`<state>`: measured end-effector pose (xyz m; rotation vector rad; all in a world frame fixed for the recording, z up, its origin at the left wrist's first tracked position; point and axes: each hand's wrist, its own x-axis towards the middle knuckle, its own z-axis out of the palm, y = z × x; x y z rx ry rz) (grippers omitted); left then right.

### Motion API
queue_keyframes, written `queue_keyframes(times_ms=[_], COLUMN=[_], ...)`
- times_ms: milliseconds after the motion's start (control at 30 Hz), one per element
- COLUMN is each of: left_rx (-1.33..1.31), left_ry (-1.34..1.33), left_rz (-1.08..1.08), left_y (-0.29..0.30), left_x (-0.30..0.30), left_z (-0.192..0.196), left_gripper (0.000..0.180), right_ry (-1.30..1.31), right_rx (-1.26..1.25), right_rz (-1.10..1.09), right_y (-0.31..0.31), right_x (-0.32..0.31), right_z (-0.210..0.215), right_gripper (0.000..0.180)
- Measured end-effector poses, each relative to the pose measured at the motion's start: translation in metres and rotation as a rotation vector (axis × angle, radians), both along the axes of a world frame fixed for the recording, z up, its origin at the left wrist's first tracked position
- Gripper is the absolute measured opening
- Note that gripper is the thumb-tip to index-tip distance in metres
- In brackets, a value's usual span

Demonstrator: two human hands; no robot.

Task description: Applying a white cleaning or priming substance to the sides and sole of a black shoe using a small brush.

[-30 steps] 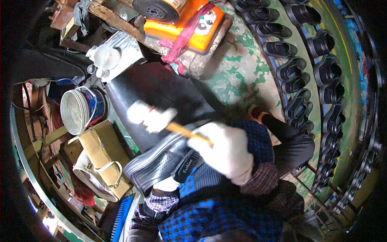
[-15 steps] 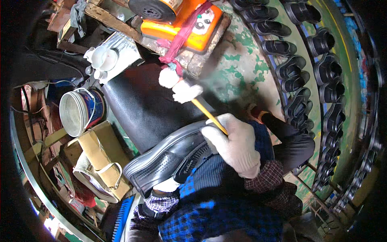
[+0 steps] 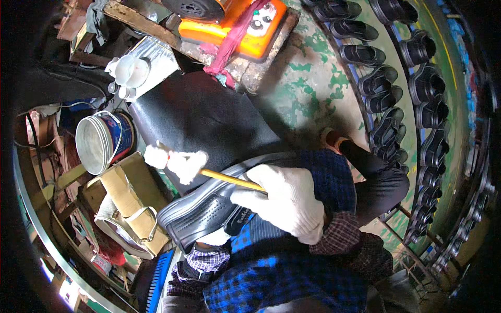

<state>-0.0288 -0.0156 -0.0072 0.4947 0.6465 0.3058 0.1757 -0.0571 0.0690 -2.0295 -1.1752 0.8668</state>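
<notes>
A black shoe [image 3: 200, 213] with a perforated side lies tilted on its side across my lap. My left hand [image 3: 215, 239], in a white glove, holds it from below; most of its fingers are hidden by the shoe. In my white-gloved right hand [image 3: 284, 201] is a thin yellow stick [image 3: 229, 179], gripped above the shoe. A white cloth wad [image 3: 185, 166] is bound to the stick's far end, over the shoe's upper left edge and the black padded surface [image 3: 203, 117].
A bucket [image 3: 93, 146] and a cardboard box [image 3: 122, 190] stand at left. White cups [image 3: 130, 72] sit on a metal tin behind. An orange machine [image 3: 255, 36] with a red cloth is at the far side. Rows of black shoes [image 3: 378, 81] line racks at right.
My right hand has moved left and slightly down. The wadded end of the stick has swung left, from beyond the shoe to its upper left side. My left hand stays at the shoe.
</notes>
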Motion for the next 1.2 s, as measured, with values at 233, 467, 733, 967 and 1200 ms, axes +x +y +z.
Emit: queue_keyframes(times_ms=[233,467,733,967,1200], left_rx=[0.096,0.042,-0.063,-0.099,-0.17], left_ry=[-0.052,-0.061,0.052,0.071,0.08], left_rz=[0.056,0.008,0.031,0.063,0.031], left_y=[0.0,-0.01,-0.005,-0.004,-0.004], left_x=[0.018,-0.018,-0.008,-0.015,-0.024], left_z=[0.011,-0.015,-0.014,-0.017,-0.033], left_gripper=[0.055,0.058,0.053,0.048,0.043], right_ry=[0.216,0.101,0.252,0.19,0.055], right_rx=[-0.192,-0.014,-0.128,-0.05,0.073], right_rz=[-0.225,-0.019,-0.066,-0.054,0.106], right_y=[-0.021,-0.006,-0.031,-0.026,-0.014], right_x=[0.021,0.007,0.025,0.017,0.014], right_z=[-0.009,0.0,0.001,-0.011,0.004], right_gripper=[0.033,0.028,0.033,0.032,0.027])
